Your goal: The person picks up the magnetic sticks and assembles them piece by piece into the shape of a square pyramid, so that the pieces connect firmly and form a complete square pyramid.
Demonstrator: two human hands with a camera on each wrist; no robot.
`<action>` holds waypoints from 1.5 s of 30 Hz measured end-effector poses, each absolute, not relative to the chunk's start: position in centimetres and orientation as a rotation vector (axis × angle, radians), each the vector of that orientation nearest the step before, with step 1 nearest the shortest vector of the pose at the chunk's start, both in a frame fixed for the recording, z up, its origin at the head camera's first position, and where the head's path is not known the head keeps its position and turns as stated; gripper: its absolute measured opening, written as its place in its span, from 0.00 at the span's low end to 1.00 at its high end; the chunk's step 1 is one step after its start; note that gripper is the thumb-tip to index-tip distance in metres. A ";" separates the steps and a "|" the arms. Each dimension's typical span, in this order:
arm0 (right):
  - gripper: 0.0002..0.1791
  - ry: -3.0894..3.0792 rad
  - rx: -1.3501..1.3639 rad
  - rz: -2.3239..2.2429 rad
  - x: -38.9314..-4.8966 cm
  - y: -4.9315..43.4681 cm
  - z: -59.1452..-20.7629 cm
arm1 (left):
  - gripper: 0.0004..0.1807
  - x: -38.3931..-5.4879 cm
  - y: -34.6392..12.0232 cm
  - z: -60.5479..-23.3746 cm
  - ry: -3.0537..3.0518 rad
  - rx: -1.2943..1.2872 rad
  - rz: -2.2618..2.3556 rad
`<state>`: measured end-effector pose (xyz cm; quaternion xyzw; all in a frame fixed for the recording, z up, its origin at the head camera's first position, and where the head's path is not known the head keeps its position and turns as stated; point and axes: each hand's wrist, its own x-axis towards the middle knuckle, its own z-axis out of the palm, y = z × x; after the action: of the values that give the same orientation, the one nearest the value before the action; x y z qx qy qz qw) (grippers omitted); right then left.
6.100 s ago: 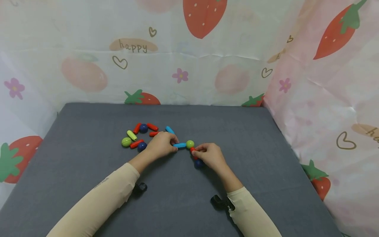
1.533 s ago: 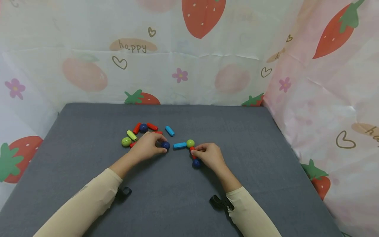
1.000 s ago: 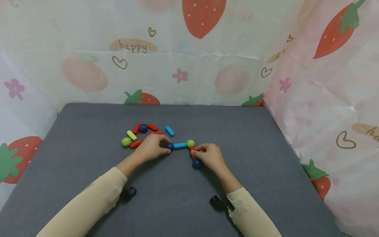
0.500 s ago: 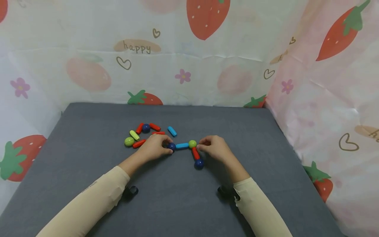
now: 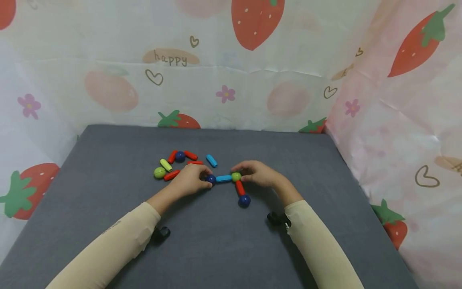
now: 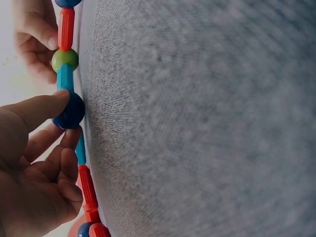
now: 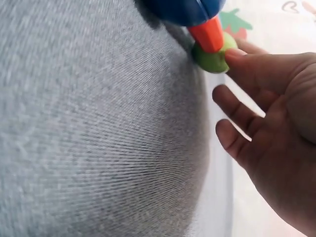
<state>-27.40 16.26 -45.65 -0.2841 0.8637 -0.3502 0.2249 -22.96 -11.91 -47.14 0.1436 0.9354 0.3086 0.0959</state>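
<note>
My left hand [image 5: 187,180] pinches a dark blue ball [image 5: 211,180] between thumb and fingers, right at the left end of a light blue magnetic rod [image 5: 223,178]. That rod's other end meets a green ball [image 5: 236,177]. My right hand [image 5: 261,174] pinches the green ball, its thumb [image 7: 237,53] on the near side and the index finger partly hidden behind. From the green ball a red rod [image 5: 240,188] runs toward me to a second dark blue ball [image 5: 244,201]. In the left wrist view these pieces form one line.
Left of the hands lie loose pieces: a green ball [image 5: 159,173], a yellow-green rod [image 5: 166,165], a dark blue ball [image 5: 180,156] and several red rods [image 5: 190,155]. A single light blue rod [image 5: 211,161] lies behind. Grey cloth [image 5: 216,249] covers the table, with printed curtains around.
My left hand let go of the light blue rod, took a dark blue ball from the loose pieces and brought it right to the rod's end. My right hand moved from the red rod to the green ball.
</note>
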 end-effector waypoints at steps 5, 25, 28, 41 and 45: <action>0.23 2.312 -0.828 -0.965 -27.7 16.3 -46.1 | 0.16 -23.0 -11.8 -47.1 2.772 0.427 0.904; 0.20 2.380 -0.759 -1.035 -26.3 17.3 -47.2 | 0.17 -22.5 -12.5 -46.5 2.816 0.461 0.901; 0.20 2.399 -0.722 -1.069 -25.5 17.5 -47.2 | 0.18 -22.1 -13.2 -45.9 2.828 0.478 0.910; 0.19 2.520 -0.570 -1.176 -22.2 17.3 -47.7 | 0.20 -19.9 -18.8 -44.3 2.934 0.394 0.943; 0.19 2.562 -0.532 -1.177 -21.4 17.3 -47.7 | 0.18 -19.6 -20.1 -44.6 2.967 0.379 0.944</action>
<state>-21.40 17.26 -47.69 -0.1837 0.8846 -0.4066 0.1357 -19.64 -20.14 -44.65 0.1207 0.9460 0.3010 0.0023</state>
